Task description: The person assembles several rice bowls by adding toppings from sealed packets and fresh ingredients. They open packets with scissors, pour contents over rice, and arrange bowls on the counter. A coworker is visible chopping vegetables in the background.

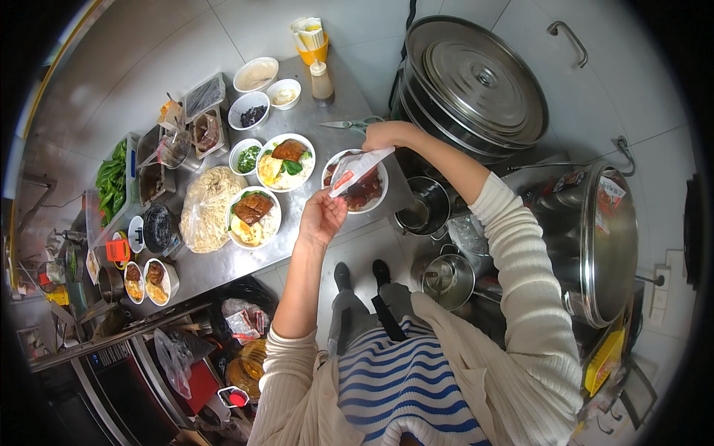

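Steel counter (312, 111) runs across the frame, packed with food. Far left: clear tub of green leafy veg (111, 178). Below it, two small bowls of cooked food (149, 281) near the counter's front edge. Next over, metal containers (160, 160), then a clear bag of pale noodles (204, 208) lying flat.

Right of the noodles: a white bowl with rice, egg and a brown meat slab (253, 215), and behind it a second bowl of the same kind (285, 161), with greens on top. Small bowl of chopped greens (246, 156) sits just beside that second one. Further back: bowl of dark stuff (251, 114), two pale bowls (256, 73), a squeeze bottle (322, 80), a yellow cup (312, 41).

Left hand (321, 215): palm up, fingers pinched on the lower corner of a white-and-red sauce pouch (357, 168). Right hand (387, 136): closed on the pouch's upper end, wrist bent down. Pouch is stretched between both hands, tilted, directly over a white plate of dark red-brown meat (364, 192) at the counter's right end. Can't tell if the pouch touches the plate.

Scissors (349, 124) lie on the counter just behind the right hand.

Right of the counter: big stacked steel steamer with lid (476, 85), two small steel pots (428, 208) lower down on the floor side, and a large steel drum (606, 245) at far right. Person wears a cream ribbed sweater and a blue-striped apron.
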Tool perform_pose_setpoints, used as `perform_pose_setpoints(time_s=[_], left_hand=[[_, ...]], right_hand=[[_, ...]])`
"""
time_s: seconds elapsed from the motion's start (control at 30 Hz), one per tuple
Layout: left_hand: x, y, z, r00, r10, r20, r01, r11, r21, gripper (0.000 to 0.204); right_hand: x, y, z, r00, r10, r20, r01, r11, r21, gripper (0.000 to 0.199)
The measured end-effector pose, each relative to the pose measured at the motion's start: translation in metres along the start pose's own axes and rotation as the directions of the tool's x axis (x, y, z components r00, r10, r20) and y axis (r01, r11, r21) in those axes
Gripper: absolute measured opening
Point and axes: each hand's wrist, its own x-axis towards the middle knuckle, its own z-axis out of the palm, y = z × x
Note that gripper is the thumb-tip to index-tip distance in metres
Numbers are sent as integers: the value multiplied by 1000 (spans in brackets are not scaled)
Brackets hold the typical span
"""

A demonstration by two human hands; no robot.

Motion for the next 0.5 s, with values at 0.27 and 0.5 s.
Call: perform_pose_setpoints(time_s=[0.27, 0.5], left_hand=[[2, 7, 4, 1000, 3, 11, -3, 1000, 11, 15], [3, 6, 5, 1000, -6, -2, 7, 998, 56, 15]], right_hand=[[-4, -9, -9, 997, 59, -39, -58, 998, 29, 36], [-10, -1, -7, 994, -38, -104, 43, 998, 53, 34]])
